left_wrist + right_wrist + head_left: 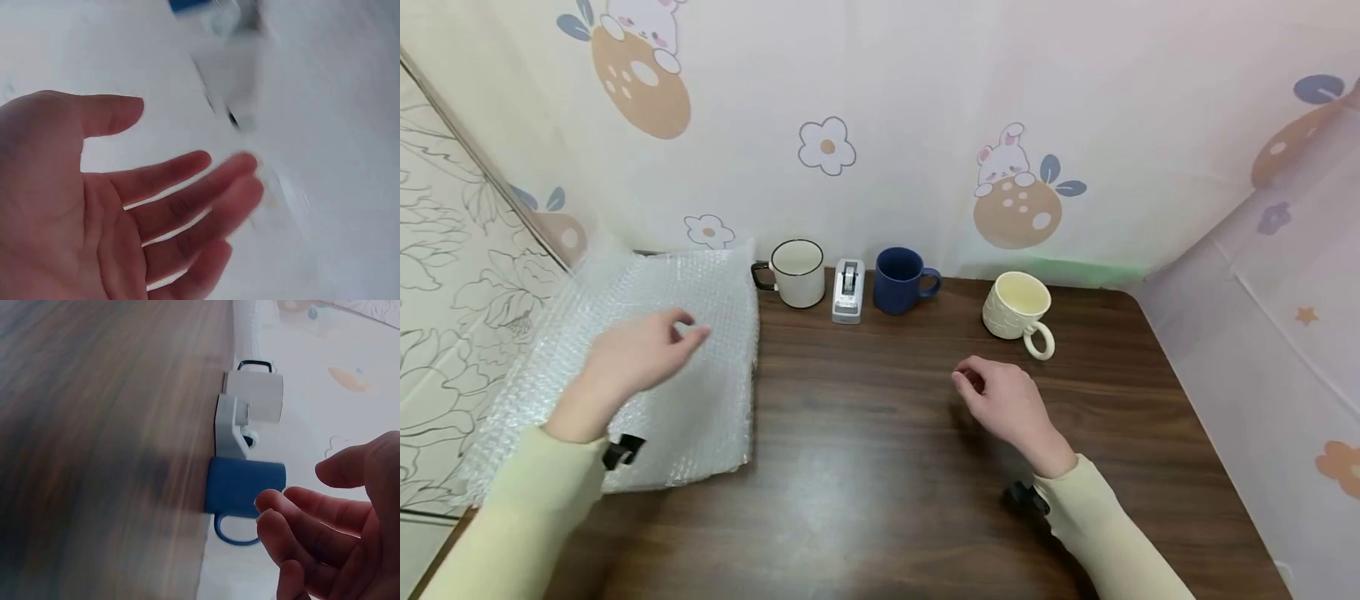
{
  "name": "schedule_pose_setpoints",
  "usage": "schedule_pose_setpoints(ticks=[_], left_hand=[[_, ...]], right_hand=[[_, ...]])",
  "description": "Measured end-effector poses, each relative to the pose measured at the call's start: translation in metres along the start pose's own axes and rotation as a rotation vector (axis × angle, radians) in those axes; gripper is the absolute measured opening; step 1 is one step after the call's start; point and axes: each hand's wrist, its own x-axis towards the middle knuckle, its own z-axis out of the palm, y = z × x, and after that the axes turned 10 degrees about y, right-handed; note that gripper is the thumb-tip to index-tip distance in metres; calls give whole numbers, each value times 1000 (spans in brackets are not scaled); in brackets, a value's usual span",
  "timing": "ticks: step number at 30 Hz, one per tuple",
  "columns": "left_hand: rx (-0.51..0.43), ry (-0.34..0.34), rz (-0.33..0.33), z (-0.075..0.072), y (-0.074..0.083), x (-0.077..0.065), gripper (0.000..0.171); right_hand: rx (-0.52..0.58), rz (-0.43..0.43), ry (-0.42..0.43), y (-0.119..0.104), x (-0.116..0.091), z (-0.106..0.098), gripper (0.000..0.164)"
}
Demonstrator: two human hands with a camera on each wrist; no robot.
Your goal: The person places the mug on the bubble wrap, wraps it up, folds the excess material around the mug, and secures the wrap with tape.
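Observation:
My left hand (pixel 638 357) hovers over a stack of bubble wrap (pixel 700 417) at the table's left, its fingers loosely bent around nothing. In the left wrist view its palm and spread fingers show no object. My right hand (pixel 1003 398) is above the table, nearest the cream mug (pixel 1011 312) with a ring handle, and its relaxed fingers hold nothing. Along the back stand a white mug (pixel 799 279) with a black rim and handle, a grey-white tape dispenser (pixel 848 292) and a dark blue mug (pixel 897 283) whose handle points right.
The dark wood table (pixel 865 467) runs up to a patterned curtain (pixel 895 192) behind the mugs. Green tape (pixel 1082 273) lies along the back right edge. Printed sheets also hang at the left and right sides. A small black device (pixel 1027 498) sits at my right wrist.

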Motion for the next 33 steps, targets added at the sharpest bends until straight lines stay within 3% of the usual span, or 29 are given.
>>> schedule_pose_setpoints(ticks=[7,11,16,22,30,33], left_hand=[[238,140,-252,-20,-81,5,74],[274,124,-327,-30,-108,5,69],[285,39,-340,-33,-125,9,64],[293,60,-329,-27,-140,8,53],[275,37,-373,-20,-150,14,64],[277,32,-393,-20,-153,15,61]], right_hand=[[-25,12,-12,16,-14,-5,13],[-44,29,-28,23,-20,-7,12],[-66,52,-75,32,-25,-8,9],[-92,-14,-96,39,-29,-4,16],[-87,-22,-114,44,-32,0,26],[-46,-5,-139,44,-32,2,26]])
